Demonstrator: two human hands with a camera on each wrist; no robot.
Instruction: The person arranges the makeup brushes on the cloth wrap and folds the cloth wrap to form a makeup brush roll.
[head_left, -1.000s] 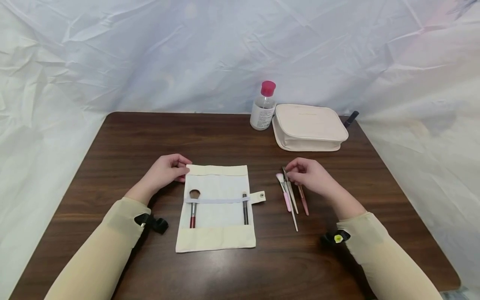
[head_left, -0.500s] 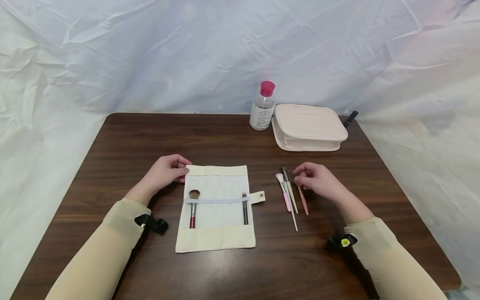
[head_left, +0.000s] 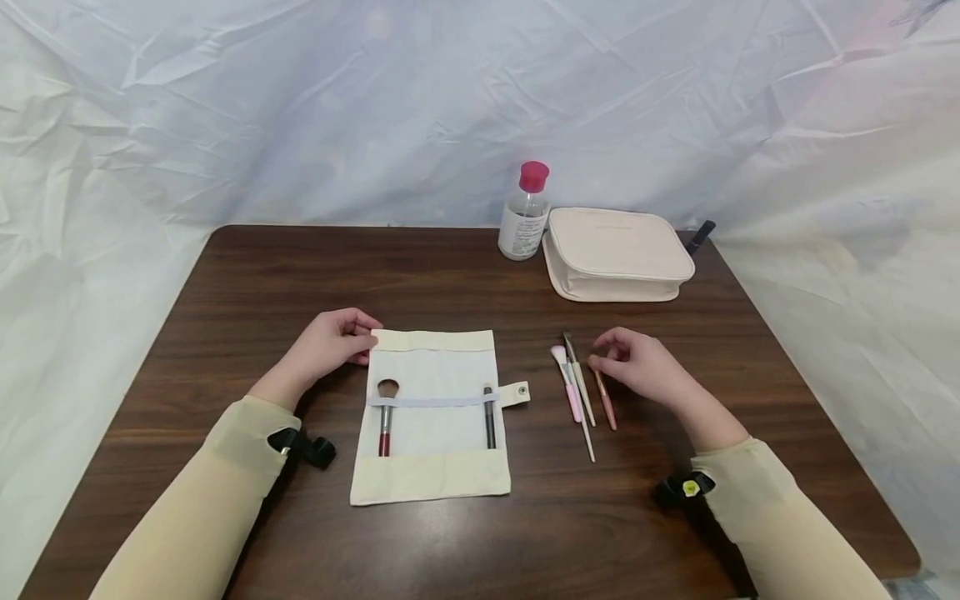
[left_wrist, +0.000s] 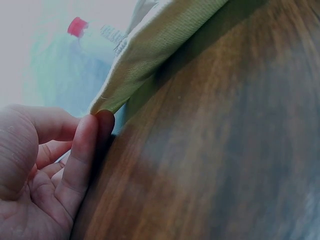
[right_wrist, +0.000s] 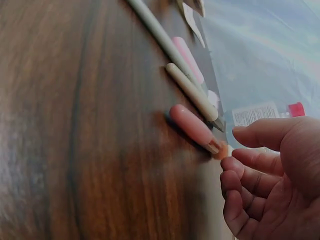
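Observation:
A cream fabric brush roll lies unfolded on the table. My left hand pinches its upper left corner between thumb and finger; the left wrist view shows the fabric edge raised off the wood there. Under the roll's elastic band sit a red-handled makeup brush and a dark slim brush. To the right, loose makeup brushes lie together, among them a pink-handled brush and a rose-coloured brush. My right hand hovers at the rose brush's bristle end, thumb apart from loosely bent fingers, holding nothing.
At the back stand a clear bottle with a red cap and a cream zip pouch. A black tube pokes out behind the pouch. The roll's snap tab points toward the loose brushes. White sheeting hangs behind the table.
My right hand has drawn back slightly to the right, from the tips of the pale loose brushes to the rose brush. The left hand has stayed at the roll's corner.

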